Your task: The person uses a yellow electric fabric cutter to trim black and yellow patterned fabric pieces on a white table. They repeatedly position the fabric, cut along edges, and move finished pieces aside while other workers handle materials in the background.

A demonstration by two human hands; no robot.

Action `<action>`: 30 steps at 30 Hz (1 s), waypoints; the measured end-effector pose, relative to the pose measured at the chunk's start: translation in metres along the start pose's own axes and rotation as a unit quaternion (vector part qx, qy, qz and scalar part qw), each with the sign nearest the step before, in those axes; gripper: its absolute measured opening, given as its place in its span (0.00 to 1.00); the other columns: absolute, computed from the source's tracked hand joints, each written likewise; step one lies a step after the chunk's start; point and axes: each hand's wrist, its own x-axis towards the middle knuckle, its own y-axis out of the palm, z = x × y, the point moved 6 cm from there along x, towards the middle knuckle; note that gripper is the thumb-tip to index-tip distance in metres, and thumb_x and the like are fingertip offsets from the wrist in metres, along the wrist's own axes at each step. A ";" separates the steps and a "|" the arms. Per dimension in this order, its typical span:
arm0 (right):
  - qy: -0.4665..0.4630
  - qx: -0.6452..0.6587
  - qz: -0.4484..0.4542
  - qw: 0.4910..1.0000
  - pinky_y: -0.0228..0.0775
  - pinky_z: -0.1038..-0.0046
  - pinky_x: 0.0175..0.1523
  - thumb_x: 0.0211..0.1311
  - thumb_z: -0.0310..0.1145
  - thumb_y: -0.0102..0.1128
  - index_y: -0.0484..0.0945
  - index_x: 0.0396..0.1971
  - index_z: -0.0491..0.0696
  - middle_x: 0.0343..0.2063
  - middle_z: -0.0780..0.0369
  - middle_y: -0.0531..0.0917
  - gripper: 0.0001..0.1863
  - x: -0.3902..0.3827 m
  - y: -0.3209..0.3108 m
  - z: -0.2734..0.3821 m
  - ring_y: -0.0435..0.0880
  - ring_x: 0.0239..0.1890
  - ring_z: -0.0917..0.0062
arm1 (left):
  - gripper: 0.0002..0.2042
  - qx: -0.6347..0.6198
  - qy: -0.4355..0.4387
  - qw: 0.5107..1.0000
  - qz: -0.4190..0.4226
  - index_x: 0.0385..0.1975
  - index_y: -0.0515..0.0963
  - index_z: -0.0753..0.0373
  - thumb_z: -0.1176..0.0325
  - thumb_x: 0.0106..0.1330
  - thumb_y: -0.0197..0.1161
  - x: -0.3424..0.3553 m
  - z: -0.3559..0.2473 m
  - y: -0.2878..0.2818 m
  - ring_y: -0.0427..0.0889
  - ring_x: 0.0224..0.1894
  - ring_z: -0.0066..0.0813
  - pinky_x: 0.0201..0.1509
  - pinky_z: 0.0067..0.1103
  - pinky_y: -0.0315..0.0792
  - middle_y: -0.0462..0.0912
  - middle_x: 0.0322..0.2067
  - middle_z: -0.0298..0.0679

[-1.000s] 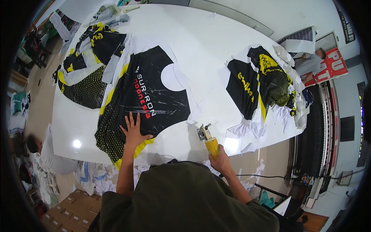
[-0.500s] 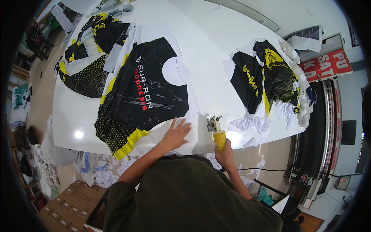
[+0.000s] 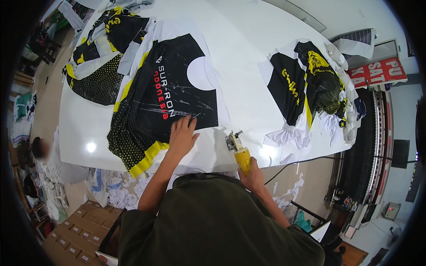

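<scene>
Cardboard boxes (image 3: 77, 232) sit side by side on the floor at lower left, their contents hidden; just beyond them, a whitish sack (image 3: 97, 185) slumps beside a pile of white scraps (image 3: 122, 195). Above these, on the left part of the white desk (image 3: 246, 57), lies a heap of black, yellow and grey cloth (image 3: 95, 84). To its right spreads a black printed panel (image 3: 188, 97), its neck curve facing right, its lettering running from the far side toward the person, a yellow band (image 3: 148, 159) at its near left edge. The left hand (image 3: 181, 137) lies palm down at the panel's near edge, fingers slightly parted on the black cloth, thumb held away. Just right of the panel's near right corner is the yellow cutter (image 3: 242, 158), the right hand (image 3: 252, 178) wrapped around its rear body. Its long axis runs away from the person, its metal head pointing forward and a little left; I cannot tell whether its base touches the surface. Bare desk opens between the panel and the right-hand pile of cut cloth (image 3: 290, 91), and the near rim passes close to both hands.
</scene>
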 end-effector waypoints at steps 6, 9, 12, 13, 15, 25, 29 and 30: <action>0.055 0.057 0.049 0.996 0.74 0.48 0.54 0.67 0.41 0.62 0.57 0.65 0.37 0.55 0.37 0.75 0.36 0.012 0.015 0.034 0.80 0.51 0.38 | 0.49 0.044 -0.163 0.984 0.060 0.79 0.52 0.44 0.38 0.60 0.68 0.012 0.048 0.014 0.36 0.80 0.65 0.72 0.71 0.35 0.39 0.80 0.51; 0.017 0.058 0.002 0.998 0.74 0.46 0.53 0.67 0.41 0.61 0.58 0.63 0.37 0.54 0.37 0.75 0.34 0.020 0.022 0.044 0.80 0.49 0.38 | 0.50 0.046 -0.155 0.984 0.079 0.80 0.51 0.43 0.35 0.60 0.67 0.010 0.049 0.020 0.32 0.80 0.66 0.70 0.74 0.32 0.38 0.80 0.51; -0.003 0.055 -0.019 0.998 0.73 0.45 0.52 0.67 0.40 0.61 0.57 0.63 0.36 0.51 0.37 0.75 0.34 0.026 0.024 0.048 0.80 0.48 0.37 | 0.50 0.036 -0.159 0.984 0.075 0.79 0.51 0.44 0.35 0.59 0.67 0.010 0.049 0.021 0.31 0.80 0.66 0.70 0.74 0.31 0.37 0.80 0.51; -0.008 0.057 -0.026 0.998 0.73 0.45 0.52 0.67 0.40 0.61 0.57 0.63 0.37 0.51 0.37 0.76 0.34 0.028 0.025 0.050 0.80 0.48 0.37 | 0.50 0.036 -0.157 0.984 0.073 0.79 0.51 0.44 0.35 0.59 0.67 0.010 0.050 0.021 0.31 0.80 0.66 0.70 0.74 0.31 0.37 0.80 0.51; -0.020 0.057 -0.037 0.997 0.73 0.45 0.52 0.67 0.40 0.61 0.57 0.62 0.37 0.49 0.37 0.76 0.33 0.033 0.027 0.055 0.79 0.47 0.36 | 0.50 0.032 -0.157 0.985 0.066 0.79 0.51 0.43 0.35 0.59 0.67 0.008 0.051 0.023 0.31 0.80 0.66 0.70 0.74 0.30 0.37 0.80 0.51; -0.009 0.045 -0.051 0.998 0.75 0.45 0.47 0.66 0.39 0.62 0.59 0.57 0.38 0.47 0.37 0.77 0.29 0.048 0.029 0.071 0.80 0.44 0.36 | 0.50 0.047 -0.149 0.985 0.067 0.80 0.50 0.42 0.33 0.59 0.65 0.008 0.056 0.029 0.31 0.79 0.68 0.67 0.76 0.35 0.36 0.80 0.50; -0.028 0.051 -0.065 0.996 0.74 0.46 0.47 0.65 0.37 0.63 0.60 0.55 0.36 0.44 0.34 0.78 0.29 0.058 0.025 0.080 0.80 0.43 0.35 | 0.50 0.033 -0.155 0.985 0.072 0.80 0.51 0.43 0.35 0.58 0.68 0.008 0.053 0.023 0.31 0.80 0.66 0.69 0.74 0.34 0.36 0.80 0.49; -0.033 0.055 -0.069 0.996 0.74 0.47 0.47 0.65 0.36 0.63 0.60 0.54 0.35 0.43 0.33 0.78 0.29 0.063 0.023 0.083 0.80 0.43 0.35 | 0.50 0.028 -0.159 0.984 0.074 0.79 0.52 0.44 0.37 0.58 0.69 0.008 0.052 0.021 0.31 0.80 0.65 0.70 0.74 0.34 0.37 0.80 0.49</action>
